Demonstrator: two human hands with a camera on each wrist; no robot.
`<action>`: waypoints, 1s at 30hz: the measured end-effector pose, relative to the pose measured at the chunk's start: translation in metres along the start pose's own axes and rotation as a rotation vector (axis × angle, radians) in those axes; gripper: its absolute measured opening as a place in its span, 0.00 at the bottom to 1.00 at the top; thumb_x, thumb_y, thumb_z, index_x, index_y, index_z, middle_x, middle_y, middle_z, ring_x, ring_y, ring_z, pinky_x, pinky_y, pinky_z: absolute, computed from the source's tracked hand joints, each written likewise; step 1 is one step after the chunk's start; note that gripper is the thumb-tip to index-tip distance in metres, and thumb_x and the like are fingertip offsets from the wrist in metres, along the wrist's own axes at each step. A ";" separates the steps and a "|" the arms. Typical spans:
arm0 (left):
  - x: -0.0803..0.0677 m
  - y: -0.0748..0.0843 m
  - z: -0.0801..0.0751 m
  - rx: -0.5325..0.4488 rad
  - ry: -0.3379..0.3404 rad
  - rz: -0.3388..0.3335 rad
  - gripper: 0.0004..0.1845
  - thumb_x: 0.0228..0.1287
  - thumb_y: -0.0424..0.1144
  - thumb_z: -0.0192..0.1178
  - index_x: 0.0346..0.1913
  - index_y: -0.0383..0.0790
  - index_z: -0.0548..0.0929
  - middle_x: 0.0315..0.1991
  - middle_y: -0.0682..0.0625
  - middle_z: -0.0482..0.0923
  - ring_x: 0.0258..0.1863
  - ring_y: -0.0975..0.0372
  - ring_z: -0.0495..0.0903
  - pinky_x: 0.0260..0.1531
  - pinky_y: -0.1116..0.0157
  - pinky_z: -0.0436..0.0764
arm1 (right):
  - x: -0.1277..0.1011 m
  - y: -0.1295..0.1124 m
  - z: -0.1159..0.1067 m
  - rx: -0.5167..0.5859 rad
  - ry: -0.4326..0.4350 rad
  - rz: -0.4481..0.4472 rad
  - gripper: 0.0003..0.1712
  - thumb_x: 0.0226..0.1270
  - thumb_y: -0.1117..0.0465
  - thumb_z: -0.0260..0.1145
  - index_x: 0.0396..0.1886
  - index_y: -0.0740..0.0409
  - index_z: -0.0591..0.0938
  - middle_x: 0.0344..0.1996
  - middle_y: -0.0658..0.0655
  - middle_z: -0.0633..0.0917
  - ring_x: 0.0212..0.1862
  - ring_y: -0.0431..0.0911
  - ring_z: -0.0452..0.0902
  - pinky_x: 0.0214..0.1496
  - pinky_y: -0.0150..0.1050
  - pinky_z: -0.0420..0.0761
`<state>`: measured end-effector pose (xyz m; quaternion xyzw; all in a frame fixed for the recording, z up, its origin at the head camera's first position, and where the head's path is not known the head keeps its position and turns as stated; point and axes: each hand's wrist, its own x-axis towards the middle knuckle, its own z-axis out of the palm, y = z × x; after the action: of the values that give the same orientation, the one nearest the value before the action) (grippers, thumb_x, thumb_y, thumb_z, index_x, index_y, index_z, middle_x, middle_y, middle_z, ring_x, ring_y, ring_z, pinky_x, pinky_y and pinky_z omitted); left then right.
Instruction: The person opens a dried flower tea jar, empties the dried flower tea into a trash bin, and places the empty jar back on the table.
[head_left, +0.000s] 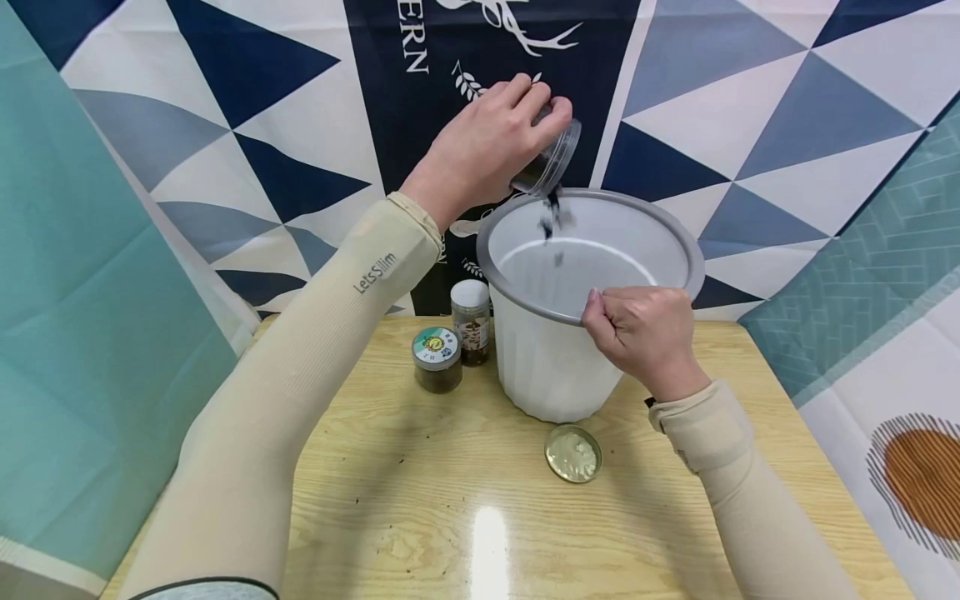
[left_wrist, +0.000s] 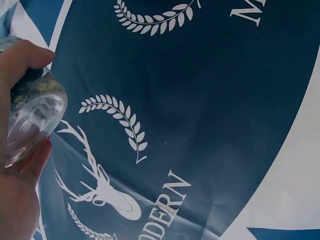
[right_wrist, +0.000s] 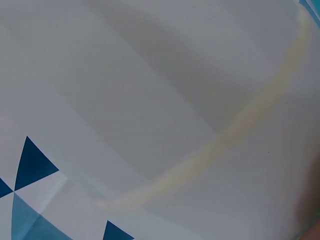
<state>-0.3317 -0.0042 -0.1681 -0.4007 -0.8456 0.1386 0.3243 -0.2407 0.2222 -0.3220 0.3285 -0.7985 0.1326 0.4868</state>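
My left hand grips a small clear jar, tipped mouth-down over a white plastic bucket with a grey rim. Dark flakes fall from the jar into the bucket. The left wrist view shows the jar from its base, held between my fingers, with dark matter inside. My right hand pinches the bucket's near rim and tilts it toward me. In the right wrist view only the bucket's pale wall shows up close.
On the wooden table stand a short jar with a green label lid and a taller white-capped jar, both left of the bucket. A loose round lid lies in front of it. Patterned cloth hangs behind.
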 end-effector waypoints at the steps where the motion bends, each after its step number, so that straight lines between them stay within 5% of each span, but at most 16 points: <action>1: 0.000 0.000 0.000 -0.007 -0.002 -0.001 0.31 0.66 0.30 0.59 0.72 0.35 0.67 0.68 0.35 0.72 0.69 0.44 0.72 0.75 0.53 0.70 | 0.000 0.000 0.000 -0.001 0.001 0.000 0.30 0.70 0.60 0.49 0.04 0.48 0.59 0.04 0.46 0.62 0.09 0.38 0.53 0.13 0.32 0.46; 13: 0.001 0.003 0.002 0.008 -0.026 0.026 0.37 0.63 0.38 0.68 0.73 0.35 0.67 0.70 0.34 0.71 0.73 0.41 0.69 0.74 0.49 0.70 | 0.000 -0.001 0.000 0.009 -0.002 0.003 0.30 0.71 0.59 0.49 0.04 0.48 0.60 0.03 0.46 0.63 0.09 0.38 0.54 0.13 0.32 0.47; 20: -0.001 0.002 0.005 0.063 0.042 0.098 0.30 0.68 0.21 0.51 0.73 0.36 0.68 0.68 0.35 0.73 0.71 0.44 0.71 0.76 0.51 0.67 | 0.000 -0.002 0.001 0.000 0.011 0.003 0.30 0.70 0.60 0.49 0.04 0.48 0.59 0.04 0.45 0.62 0.09 0.38 0.52 0.13 0.33 0.47; 30: 0.000 0.002 0.004 0.109 0.060 0.127 0.28 0.74 0.18 0.42 0.73 0.37 0.68 0.70 0.37 0.72 0.72 0.43 0.71 0.76 0.51 0.67 | 0.000 -0.002 0.002 0.021 0.024 0.015 0.30 0.69 0.59 0.50 0.04 0.48 0.59 0.03 0.46 0.62 0.09 0.38 0.53 0.13 0.33 0.46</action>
<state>-0.3331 -0.0026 -0.1717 -0.4391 -0.7996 0.1927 0.3615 -0.2404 0.2195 -0.3236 0.3259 -0.7936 0.1488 0.4918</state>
